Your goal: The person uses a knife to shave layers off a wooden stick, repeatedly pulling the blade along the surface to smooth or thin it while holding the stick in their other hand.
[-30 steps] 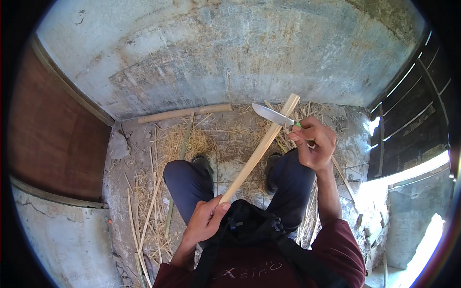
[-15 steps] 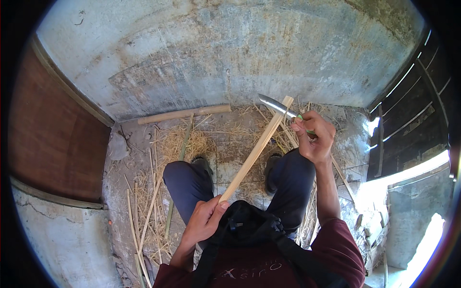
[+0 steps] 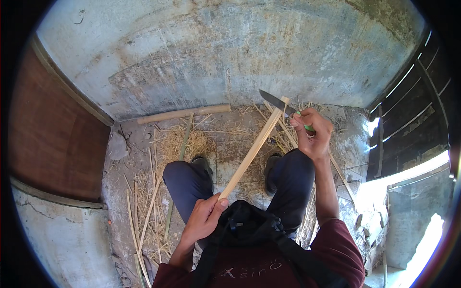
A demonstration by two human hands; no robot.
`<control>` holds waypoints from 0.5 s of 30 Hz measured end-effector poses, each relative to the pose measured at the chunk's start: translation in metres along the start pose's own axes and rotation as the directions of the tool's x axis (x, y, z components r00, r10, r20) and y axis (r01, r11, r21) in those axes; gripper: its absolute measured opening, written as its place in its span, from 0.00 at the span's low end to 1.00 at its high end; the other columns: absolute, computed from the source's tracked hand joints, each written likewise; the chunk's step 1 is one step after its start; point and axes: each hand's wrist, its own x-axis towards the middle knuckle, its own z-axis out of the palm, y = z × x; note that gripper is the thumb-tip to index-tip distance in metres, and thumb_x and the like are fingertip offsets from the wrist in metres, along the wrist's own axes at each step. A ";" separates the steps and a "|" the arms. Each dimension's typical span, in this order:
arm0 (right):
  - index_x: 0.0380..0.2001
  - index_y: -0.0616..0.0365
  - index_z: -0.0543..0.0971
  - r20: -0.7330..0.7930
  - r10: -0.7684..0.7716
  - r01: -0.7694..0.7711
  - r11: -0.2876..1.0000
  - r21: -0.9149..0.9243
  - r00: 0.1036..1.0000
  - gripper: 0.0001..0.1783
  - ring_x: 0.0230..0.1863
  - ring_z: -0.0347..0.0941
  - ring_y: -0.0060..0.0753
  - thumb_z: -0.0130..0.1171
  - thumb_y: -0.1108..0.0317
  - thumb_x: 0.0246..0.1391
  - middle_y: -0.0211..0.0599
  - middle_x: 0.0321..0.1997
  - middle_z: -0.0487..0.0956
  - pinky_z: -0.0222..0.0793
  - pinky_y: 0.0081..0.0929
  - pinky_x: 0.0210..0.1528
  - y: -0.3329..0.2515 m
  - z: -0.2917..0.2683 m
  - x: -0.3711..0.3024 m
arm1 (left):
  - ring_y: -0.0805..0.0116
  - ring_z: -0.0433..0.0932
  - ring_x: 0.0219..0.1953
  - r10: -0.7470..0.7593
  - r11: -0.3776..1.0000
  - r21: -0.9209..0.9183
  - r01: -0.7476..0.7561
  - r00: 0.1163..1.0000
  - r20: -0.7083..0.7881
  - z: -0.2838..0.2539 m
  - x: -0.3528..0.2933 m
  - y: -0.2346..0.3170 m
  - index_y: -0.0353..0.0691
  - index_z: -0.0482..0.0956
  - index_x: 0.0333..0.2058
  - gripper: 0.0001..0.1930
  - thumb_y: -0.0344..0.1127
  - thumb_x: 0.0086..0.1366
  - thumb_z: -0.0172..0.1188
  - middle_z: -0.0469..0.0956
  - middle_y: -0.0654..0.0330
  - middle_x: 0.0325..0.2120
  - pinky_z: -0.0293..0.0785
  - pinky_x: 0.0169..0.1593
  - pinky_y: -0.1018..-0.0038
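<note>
A pale split-bamboo strip (image 3: 253,150) slants up and away from my lap toward the far wall. My left hand (image 3: 206,218) is closed around its near end, thumb on top. In my right hand (image 3: 313,130) is a knife (image 3: 273,99) with a green handle, most of which my fingers hide. The dark blade lies across the strip close to its far end and points to the upper left. Whether the edge has bitten into the bamboo I cannot tell.
Shavings (image 3: 177,144) and several long bamboo strips (image 3: 150,216) litter the floor on both sides of my legs. A thick bamboo pole (image 3: 185,114) lies along the base of the concrete wall (image 3: 230,57). A brown board (image 3: 57,125) stands at the left, dark slats (image 3: 408,120) at the right.
The knife blade has turned, its shiny face now dark, and its tip sits slightly higher. My right hand has shifted a little; the strip's far end has moved slightly left.
</note>
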 end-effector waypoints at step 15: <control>0.37 0.60 0.77 0.017 0.590 -0.577 0.794 -0.192 0.807 0.07 0.35 0.77 0.21 0.63 0.70 0.70 0.36 0.31 0.84 0.68 0.22 0.39 0.062 -0.037 -0.006 | 0.71 0.62 0.19 -0.034 0.999 -0.036 0.032 0.998 -0.047 -0.004 -0.004 -0.015 0.33 0.77 0.38 0.17 0.41 0.84 0.53 0.63 0.60 0.16 0.59 0.26 0.66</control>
